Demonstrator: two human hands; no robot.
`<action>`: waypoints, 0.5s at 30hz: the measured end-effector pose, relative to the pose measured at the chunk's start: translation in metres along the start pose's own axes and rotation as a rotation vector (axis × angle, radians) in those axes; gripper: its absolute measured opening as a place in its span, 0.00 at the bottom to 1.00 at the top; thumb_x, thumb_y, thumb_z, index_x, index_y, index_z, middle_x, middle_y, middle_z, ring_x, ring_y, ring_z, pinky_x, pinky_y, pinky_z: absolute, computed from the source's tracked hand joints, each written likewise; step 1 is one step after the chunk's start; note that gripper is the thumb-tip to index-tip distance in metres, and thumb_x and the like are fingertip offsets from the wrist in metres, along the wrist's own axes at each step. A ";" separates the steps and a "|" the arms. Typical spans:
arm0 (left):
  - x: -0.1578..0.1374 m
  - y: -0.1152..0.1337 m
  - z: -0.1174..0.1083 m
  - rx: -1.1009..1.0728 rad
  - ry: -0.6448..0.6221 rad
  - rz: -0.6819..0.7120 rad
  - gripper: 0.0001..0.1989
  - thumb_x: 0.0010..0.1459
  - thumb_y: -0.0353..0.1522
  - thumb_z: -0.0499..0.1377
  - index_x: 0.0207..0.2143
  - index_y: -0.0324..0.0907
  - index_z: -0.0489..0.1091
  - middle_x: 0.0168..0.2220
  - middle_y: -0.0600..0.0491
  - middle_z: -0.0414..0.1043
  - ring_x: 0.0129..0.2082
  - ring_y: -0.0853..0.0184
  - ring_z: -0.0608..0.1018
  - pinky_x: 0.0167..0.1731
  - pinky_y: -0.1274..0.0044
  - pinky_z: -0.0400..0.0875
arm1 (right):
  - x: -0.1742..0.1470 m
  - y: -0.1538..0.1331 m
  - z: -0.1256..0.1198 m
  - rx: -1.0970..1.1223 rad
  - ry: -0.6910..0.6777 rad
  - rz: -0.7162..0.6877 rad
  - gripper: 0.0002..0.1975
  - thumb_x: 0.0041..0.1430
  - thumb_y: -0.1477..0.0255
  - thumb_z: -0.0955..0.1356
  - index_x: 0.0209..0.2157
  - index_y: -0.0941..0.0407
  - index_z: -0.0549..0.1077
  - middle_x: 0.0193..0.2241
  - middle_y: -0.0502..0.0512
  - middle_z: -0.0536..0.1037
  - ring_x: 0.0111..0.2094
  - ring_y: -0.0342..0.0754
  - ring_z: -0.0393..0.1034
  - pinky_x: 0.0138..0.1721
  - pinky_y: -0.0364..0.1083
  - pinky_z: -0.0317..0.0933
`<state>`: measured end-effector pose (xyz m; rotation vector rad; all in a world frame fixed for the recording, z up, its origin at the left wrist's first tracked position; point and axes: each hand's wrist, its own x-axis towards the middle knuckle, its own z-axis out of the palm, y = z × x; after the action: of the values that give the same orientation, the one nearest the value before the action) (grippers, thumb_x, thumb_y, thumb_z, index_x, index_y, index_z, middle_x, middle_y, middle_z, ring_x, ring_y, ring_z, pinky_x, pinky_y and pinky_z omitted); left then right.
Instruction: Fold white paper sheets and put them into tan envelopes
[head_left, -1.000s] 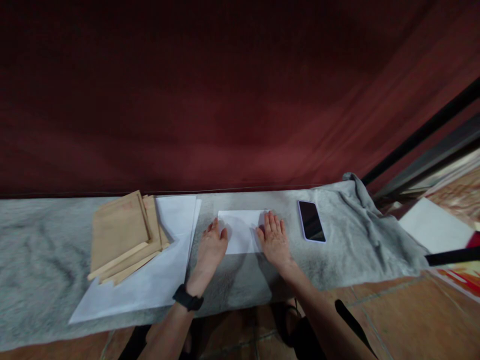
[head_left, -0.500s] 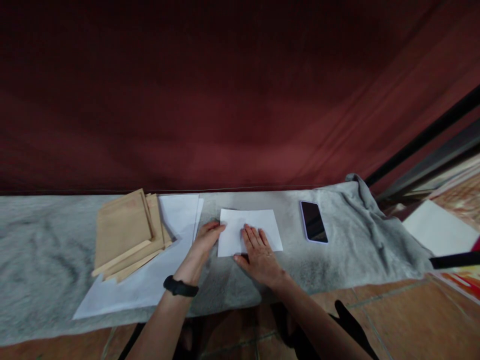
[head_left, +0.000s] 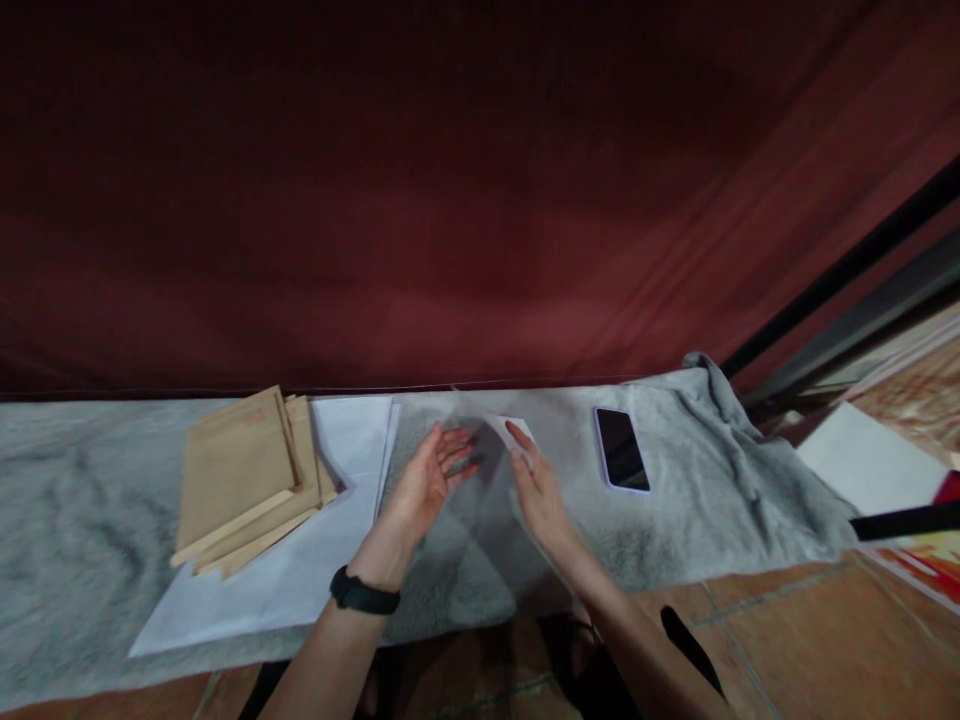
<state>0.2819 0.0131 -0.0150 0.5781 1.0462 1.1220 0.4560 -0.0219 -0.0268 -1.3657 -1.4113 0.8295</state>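
The right hand pinches the folded white paper at its near right edge, thumb and fingertips closed on it, and holds it tilted up off the grey cloth that covers the bench. The sheet appears motion-blurred, so its exact outline and number of folds cannot be determined. It stands above the middle of the bench, nearer the back edge than the front.

The left hand is open, palm turned up and inward, fingers spread just beside the paper's left side; contact with the sheet cannot be confirmed. A black wristband sits on that wrist.

Handling judgement: the paper is light, thin and flexible; it will sag or crease if held by a single corner. Grip along a folded edge, where the doubled layers are stiffer, and support the opposite side with the free palm.

Left of the hands, brown envelopes lie stacked on loose white sheets. A smartphone lies screen-up to the right, well apart from the paper.
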 end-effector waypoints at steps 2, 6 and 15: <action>-0.002 -0.008 0.005 -0.002 0.046 -0.029 0.18 0.60 0.44 0.62 0.45 0.40 0.73 0.50 0.43 0.77 0.46 0.62 0.80 0.41 0.72 0.77 | 0.011 -0.007 -0.010 0.227 0.114 0.081 0.31 0.72 0.54 0.53 0.61 0.57 0.70 0.57 0.58 0.77 0.58 0.53 0.72 0.59 0.53 0.66; -0.010 -0.026 0.015 -0.054 -0.077 -0.104 0.25 0.50 0.36 0.71 0.49 0.42 0.72 0.49 0.46 0.78 0.44 0.62 0.81 0.41 0.73 0.76 | 0.020 -0.010 -0.021 0.999 0.242 0.313 0.25 0.63 0.51 0.66 0.53 0.53 0.74 0.50 0.54 0.82 0.54 0.53 0.75 0.57 0.53 0.68; 0.005 -0.017 -0.022 0.476 0.033 0.119 0.25 0.43 0.28 0.65 0.48 0.40 0.73 0.39 0.52 0.81 0.40 0.60 0.81 0.41 0.72 0.75 | 0.021 0.031 -0.039 0.688 0.235 0.532 0.15 0.44 0.68 0.75 0.37 0.55 0.75 0.33 0.50 0.82 0.32 0.48 0.76 0.34 0.45 0.70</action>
<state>0.2704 0.0088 -0.0405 1.0121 1.3327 0.9877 0.5044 -0.0032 -0.0407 -1.2318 -0.4853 1.2977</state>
